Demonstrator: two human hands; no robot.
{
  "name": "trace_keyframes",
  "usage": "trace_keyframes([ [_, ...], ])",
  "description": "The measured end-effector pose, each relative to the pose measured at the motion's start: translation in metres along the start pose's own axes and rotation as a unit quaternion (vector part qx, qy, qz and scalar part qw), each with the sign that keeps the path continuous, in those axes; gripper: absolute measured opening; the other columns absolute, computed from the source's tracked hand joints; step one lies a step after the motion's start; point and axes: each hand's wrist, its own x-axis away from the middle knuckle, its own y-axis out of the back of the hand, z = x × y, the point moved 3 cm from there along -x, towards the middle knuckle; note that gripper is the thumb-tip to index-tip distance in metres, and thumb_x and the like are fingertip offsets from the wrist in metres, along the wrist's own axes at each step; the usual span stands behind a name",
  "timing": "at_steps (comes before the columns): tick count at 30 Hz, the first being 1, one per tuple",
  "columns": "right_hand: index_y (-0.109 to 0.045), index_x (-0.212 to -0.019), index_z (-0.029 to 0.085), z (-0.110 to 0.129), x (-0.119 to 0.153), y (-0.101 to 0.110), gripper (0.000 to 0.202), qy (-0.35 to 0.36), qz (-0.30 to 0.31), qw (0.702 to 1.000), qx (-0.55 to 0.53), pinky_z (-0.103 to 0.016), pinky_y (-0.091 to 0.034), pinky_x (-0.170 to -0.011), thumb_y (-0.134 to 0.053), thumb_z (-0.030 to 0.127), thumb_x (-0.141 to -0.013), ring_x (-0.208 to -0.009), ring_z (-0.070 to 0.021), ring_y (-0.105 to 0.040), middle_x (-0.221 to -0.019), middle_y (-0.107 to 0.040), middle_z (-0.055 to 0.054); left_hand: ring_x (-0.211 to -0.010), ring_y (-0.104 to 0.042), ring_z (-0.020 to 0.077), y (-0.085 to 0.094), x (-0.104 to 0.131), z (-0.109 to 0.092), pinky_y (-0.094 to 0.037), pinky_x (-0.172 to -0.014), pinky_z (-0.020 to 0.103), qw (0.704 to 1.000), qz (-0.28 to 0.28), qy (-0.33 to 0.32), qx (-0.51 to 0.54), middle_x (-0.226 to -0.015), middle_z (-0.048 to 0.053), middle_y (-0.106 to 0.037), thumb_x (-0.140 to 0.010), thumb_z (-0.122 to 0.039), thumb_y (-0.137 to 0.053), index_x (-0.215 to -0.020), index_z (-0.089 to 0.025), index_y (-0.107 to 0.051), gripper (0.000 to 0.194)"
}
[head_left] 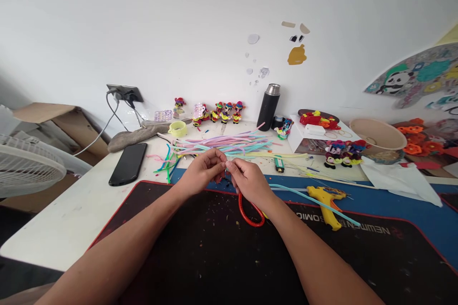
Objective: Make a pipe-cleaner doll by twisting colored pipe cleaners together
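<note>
My left hand (205,170) and my right hand (249,180) meet above the far edge of the dark mat, fingertips pinched together. A tiny bluish-green bit shows between them; most of what they hold is hidden. Out from behind my right hand runs a light blue pipe cleaner (315,200), across a yellow glue gun (326,205); whether I grip its other end cannot be told. Red-handled scissors (251,217) lie on the mat under my right hand, blades covered. Just beyond my fingers is a pile of pink, purple and mint pipe cleaners (222,143).
A phone (128,164) lies at left near a fan (30,167). Along the wall stand small pipe-cleaner dolls (226,113) and a black thermos (269,107). A green lighter (279,164), a white box (304,140) and a beige bowl (377,134) are toward the right.
</note>
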Motion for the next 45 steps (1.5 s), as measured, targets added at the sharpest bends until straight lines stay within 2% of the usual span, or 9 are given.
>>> trace_keyframes([
  [3, -0.055, -0.079, 0.023, -0.001, 0.0, -0.001, 0.042, 0.002, 0.008, 1.0, 0.01, -0.025, -0.039, -0.055, -0.045, 0.056, -0.103, -0.05, -0.0144, -0.054, -0.056, -0.057, 0.004, -0.053, -0.052, 0.0088, 0.0, 0.0, -0.001, -0.043, -0.052, 0.021, 1.0, -0.009, -0.005, -0.001, -0.064, -0.005, -0.057, -0.088, -0.049, -0.073, -0.093, -0.018, -0.056, 0.036],
  [8, -0.05, -0.072, 0.023, 0.002, 0.0, 0.0, 0.044, 0.007, -0.011, 1.0, 0.01, -0.027, -0.039, -0.055, -0.043, 0.053, -0.104, -0.048, -0.0153, -0.05, -0.048, -0.049, 0.004, -0.051, -0.053, 0.009, -0.002, 0.0, -0.002, -0.04, -0.049, 0.02, 0.999, 0.009, 0.011, 0.033, -0.064, -0.003, -0.062, -0.087, -0.047, -0.074, -0.095, -0.018, -0.057, 0.035],
  [15, -0.047, -0.072, 0.024, -0.001, 0.001, -0.007, 0.046, -0.034, -0.017, 0.989, -0.143, -0.026, -0.033, -0.043, -0.043, 0.058, -0.103, -0.035, -0.0124, -0.042, -0.042, -0.04, 0.008, -0.047, -0.051, 0.0081, -0.006, -0.002, 0.005, -0.038, -0.046, 0.019, 0.993, -0.003, 0.021, 0.114, -0.064, -0.002, -0.065, -0.086, -0.044, -0.076, -0.097, -0.018, -0.058, 0.034],
  [20, -0.045, -0.07, 0.024, -0.01, -0.004, -0.007, 0.047, -0.056, -0.027, 0.974, -0.217, -0.024, -0.029, -0.037, -0.05, 0.06, -0.099, -0.03, -0.0104, -0.038, -0.041, -0.038, 0.009, -0.052, -0.061, 0.0132, -0.007, -0.002, 0.005, -0.049, -0.051, 0.024, 0.999, -0.039, -0.005, 0.005, -0.066, 0.001, -0.07, -0.083, -0.052, -0.077, -0.095, -0.016, -0.062, 0.04],
  [25, -0.045, -0.068, 0.023, -0.01, -0.005, -0.005, 0.049, -0.069, -0.031, 0.97, -0.23, -0.024, -0.03, -0.038, -0.052, 0.062, -0.098, -0.029, -0.0095, -0.035, -0.038, -0.035, 0.01, -0.06, -0.068, 0.0174, -0.003, 0.003, 0.002, -0.055, -0.06, 0.028, 0.993, -0.056, -0.027, -0.104, -0.067, 0.002, -0.073, -0.085, -0.047, -0.076, -0.092, -0.017, -0.069, 0.032],
  [32, -0.046, -0.068, 0.023, 0.001, -0.001, 0.0, 0.048, -0.047, -0.035, 0.988, -0.142, -0.026, -0.035, -0.044, -0.049, 0.058, -0.1, -0.035, -0.0114, -0.042, -0.04, -0.043, 0.007, -0.063, -0.07, 0.0177, -0.001, 0.002, 0.003, -0.058, -0.062, 0.029, 0.996, -0.032, -0.026, -0.08, -0.071, 0.004, -0.073, -0.087, -0.05, -0.072, -0.097, -0.015, -0.071, 0.036],
  [37, -0.046, -0.069, 0.023, -0.002, -0.002, -0.003, 0.047, -0.063, -0.02, 0.984, -0.165, -0.026, -0.032, -0.041, -0.05, 0.06, -0.098, -0.033, -0.0115, -0.041, -0.04, -0.043, 0.008, -0.062, -0.069, 0.0181, -0.003, 0.0, 0.007, -0.058, -0.062, 0.03, 0.998, -0.008, 0.015, -0.062, -0.07, 0.005, -0.072, -0.087, -0.05, -0.071, -0.086, -0.016, -0.064, 0.035],
  [40, -0.045, -0.068, 0.024, -0.007, -0.004, -0.007, 0.047, -0.077, -0.01, 0.977, -0.201, -0.025, -0.028, -0.038, -0.052, 0.06, -0.097, -0.03, -0.0109, -0.039, -0.038, -0.038, 0.009, -0.06, -0.066, 0.0162, -0.001, 0.003, 0.004, -0.052, -0.06, 0.027, 0.987, -0.033, -0.026, -0.152, -0.069, 0.003, -0.071, -0.092, -0.044, -0.065, -0.085, -0.018, -0.065, 0.027],
  [45, -0.045, -0.067, 0.024, -0.014, -0.005, -0.013, 0.048, -0.095, -0.009, 0.967, -0.235, -0.025, -0.027, -0.035, -0.053, 0.061, -0.096, -0.028, -0.0099, -0.034, -0.038, -0.032, 0.01, -0.074, -0.066, 0.0194, 0.003, 0.007, -0.001, -0.046, -0.07, 0.028, 0.921, -0.057, -0.124, -0.364, -0.079, 0.004, -0.074, -0.096, -0.035, -0.061, -0.092, -0.023, -0.073, 0.017],
])
